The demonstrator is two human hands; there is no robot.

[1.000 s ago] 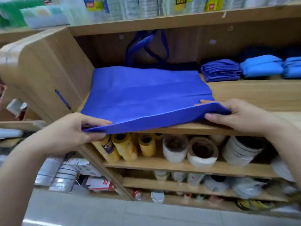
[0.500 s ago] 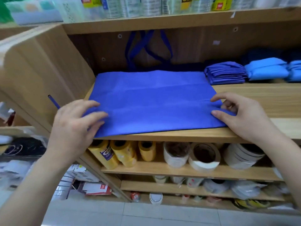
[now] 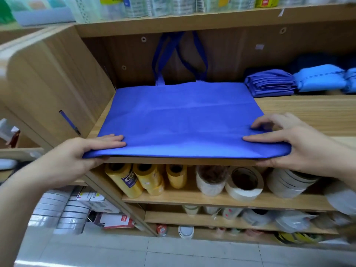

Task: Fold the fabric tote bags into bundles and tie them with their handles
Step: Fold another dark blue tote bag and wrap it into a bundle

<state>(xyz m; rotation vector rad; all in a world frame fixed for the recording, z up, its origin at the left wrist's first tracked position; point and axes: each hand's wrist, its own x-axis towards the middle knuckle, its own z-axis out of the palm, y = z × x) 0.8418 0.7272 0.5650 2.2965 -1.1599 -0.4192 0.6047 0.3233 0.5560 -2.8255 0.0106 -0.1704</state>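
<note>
Under the tote bag's near hem, fingers of the left hand and the right hand are hidden. The handles' tops are concealed behind the upper shelf. At 3 o'clock a light-blue bundle is cut off; at 5 o'clock packets are blurred.

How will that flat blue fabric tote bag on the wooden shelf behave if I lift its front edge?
Probably floppy: the blue fabric tote bag lies thin and flat on the wooden shelf. Likely light: the left hand and right hand merely pinch its near edge. It would probably slide easily on the smooth wood, its long handles trailing.
</note>
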